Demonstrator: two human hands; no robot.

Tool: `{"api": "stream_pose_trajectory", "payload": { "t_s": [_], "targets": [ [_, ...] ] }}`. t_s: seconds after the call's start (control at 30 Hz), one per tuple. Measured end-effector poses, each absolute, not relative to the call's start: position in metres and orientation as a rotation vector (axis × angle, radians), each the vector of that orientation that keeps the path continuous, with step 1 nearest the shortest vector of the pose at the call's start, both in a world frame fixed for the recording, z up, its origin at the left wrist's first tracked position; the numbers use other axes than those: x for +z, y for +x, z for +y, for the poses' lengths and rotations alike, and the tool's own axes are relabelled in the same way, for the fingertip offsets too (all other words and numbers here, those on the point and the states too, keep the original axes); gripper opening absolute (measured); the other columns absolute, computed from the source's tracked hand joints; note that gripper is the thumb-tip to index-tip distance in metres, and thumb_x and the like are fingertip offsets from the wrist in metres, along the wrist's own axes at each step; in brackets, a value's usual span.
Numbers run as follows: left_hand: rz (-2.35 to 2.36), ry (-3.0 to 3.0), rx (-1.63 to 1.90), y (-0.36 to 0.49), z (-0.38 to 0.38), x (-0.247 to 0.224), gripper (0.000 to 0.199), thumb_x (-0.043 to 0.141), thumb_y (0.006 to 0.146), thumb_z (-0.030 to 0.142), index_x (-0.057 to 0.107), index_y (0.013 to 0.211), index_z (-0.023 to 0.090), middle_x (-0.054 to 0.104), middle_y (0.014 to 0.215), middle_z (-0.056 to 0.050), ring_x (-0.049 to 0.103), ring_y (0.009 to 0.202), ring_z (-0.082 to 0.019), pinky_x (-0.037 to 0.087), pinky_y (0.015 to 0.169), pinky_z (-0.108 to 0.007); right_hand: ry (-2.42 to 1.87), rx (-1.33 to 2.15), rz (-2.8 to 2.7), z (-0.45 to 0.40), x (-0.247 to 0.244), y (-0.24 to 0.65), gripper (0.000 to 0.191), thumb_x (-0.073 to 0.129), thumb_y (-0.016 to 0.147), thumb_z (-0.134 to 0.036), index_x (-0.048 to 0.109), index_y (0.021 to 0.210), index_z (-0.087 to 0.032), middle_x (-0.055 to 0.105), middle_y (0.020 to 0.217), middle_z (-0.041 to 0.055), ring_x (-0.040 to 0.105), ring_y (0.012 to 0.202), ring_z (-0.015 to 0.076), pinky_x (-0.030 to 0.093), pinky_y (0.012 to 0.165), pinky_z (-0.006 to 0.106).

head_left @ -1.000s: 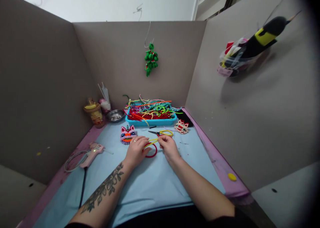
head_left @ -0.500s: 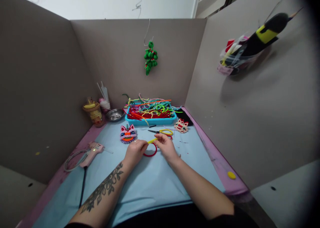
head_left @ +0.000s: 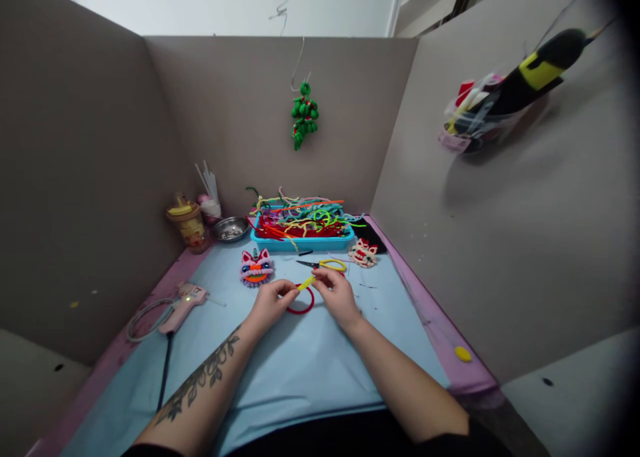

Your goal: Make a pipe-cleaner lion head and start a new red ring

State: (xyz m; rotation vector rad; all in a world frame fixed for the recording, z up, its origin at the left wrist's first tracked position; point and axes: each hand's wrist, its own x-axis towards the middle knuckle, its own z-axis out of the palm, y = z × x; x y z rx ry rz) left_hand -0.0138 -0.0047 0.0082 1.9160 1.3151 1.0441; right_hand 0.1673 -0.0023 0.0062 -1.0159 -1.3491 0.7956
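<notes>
Between my fingertips is a short yellow pipe cleaner (head_left: pixel 307 283), held at its left end by my left hand (head_left: pixel 274 301) and at its right end by my right hand (head_left: pixel 336 297). Both hands are closed in a pinch. Beneath the hands a red ring (head_left: pixel 301 309) lies on the blue cloth. Scissors with yellow and red handles (head_left: pixel 332 265) rest just beyond my right hand, their blades pointing left. A purple and orange lion-head figure (head_left: pixel 257 268) lies past my left hand. To the right is a cream and red lion-head figure (head_left: pixel 363 252).
A blue tray (head_left: pixel 300 244) heaped with pipe cleaners stands at the back. Left of it are a metal bowl (head_left: pixel 231 229) and a cup (head_left: pixel 189 227). A pink glue gun (head_left: pixel 183 308) lies left, its cord trailing forward. Grey panels (head_left: pixel 280 157) enclose three sides.
My left fingers have shifted slightly along the yellow pipe cleaner, and more of it shows between the hands. The view has tilted a little; the things on the table stay put.
</notes>
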Motion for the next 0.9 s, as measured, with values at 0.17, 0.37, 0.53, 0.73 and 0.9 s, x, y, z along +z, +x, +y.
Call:
{"api": "stream_pose_trajectory", "payload": {
  "t_s": [0.17, 0.37, 0.53, 0.73, 0.9],
  "targets": [
    [1.253, 1.902, 1.009, -0.014, -0.006, 0.012, 0.024, 0.058, 0.078, 0.038, 0.066, 0.075, 0.015, 0.068, 0.069, -0.003, 0.058, 0.062, -0.014, 0.045, 0.059, -0.024, -0.993, 0.869, -1.336, 0.0, 0.003, 0.168, 0.02, 0.067, 0.07, -0.021, 0.072, 0.089, -0.023, 0.067, 0.084, 0.003, 0.06, 0.073, 0.0175, 0.047, 0.072, 0.031],
    [1.204, 1.937, 0.909, -0.018, -0.005, 0.012, 0.025, 0.058, 0.079, 0.038, 0.066, 0.075, 0.015, 0.067, 0.069, -0.003, 0.056, 0.062, -0.014, 0.043, 0.059, -0.024, -0.977, 0.871, -1.468, 0.004, 0.005, 0.176, 0.017, 0.065, 0.072, -0.021, 0.073, 0.086, -0.024, 0.066, 0.081, 0.003, 0.059, 0.075, 0.0181, 0.047, 0.07, 0.032],
    [1.17, 1.938, 0.848, -0.02, -0.004, 0.012, 0.023, 0.058, 0.078, 0.036, 0.066, 0.075, 0.014, 0.067, 0.07, -0.003, 0.056, 0.063, -0.014, 0.045, 0.062, -0.026, -0.947, 0.826, -1.587, 0.005, 0.012, 0.18, 0.008, 0.065, 0.072, -0.019, 0.071, 0.072, -0.023, 0.066, 0.074, 0.0032, 0.058, 0.076, 0.0188, 0.045, 0.07, 0.031],
    [1.171, 1.888, 1.091, -0.026, 0.0, 0.016, 0.037, 0.068, 0.07, 0.033, 0.064, 0.104, 0.018, 0.067, 0.103, -0.008, 0.06, 0.095, -0.022, 0.045, 0.081, -0.033, -0.937, 0.682, -1.579, 0.008, 0.011, 0.183, 0.007, 0.062, 0.074, -0.019, 0.065, 0.067, -0.019, 0.062, 0.077, 0.0033, 0.056, 0.079, 0.0177, 0.045, 0.072, 0.03],
    [1.228, 1.495, 1.494, -0.029, 0.012, 0.009, 0.074, 0.076, 0.061, 0.036, 0.047, 0.128, 0.021, 0.051, 0.129, -0.014, 0.056, 0.103, -0.021, 0.043, 0.086, -0.033, -1.009, 0.406, -1.339, 0.005, 0.009, 0.186, 0.007, 0.056, 0.08, -0.019, 0.061, 0.075, -0.018, 0.059, 0.081, 0.0039, 0.056, 0.081, 0.0178, 0.046, 0.074, 0.032]
  ]
}}
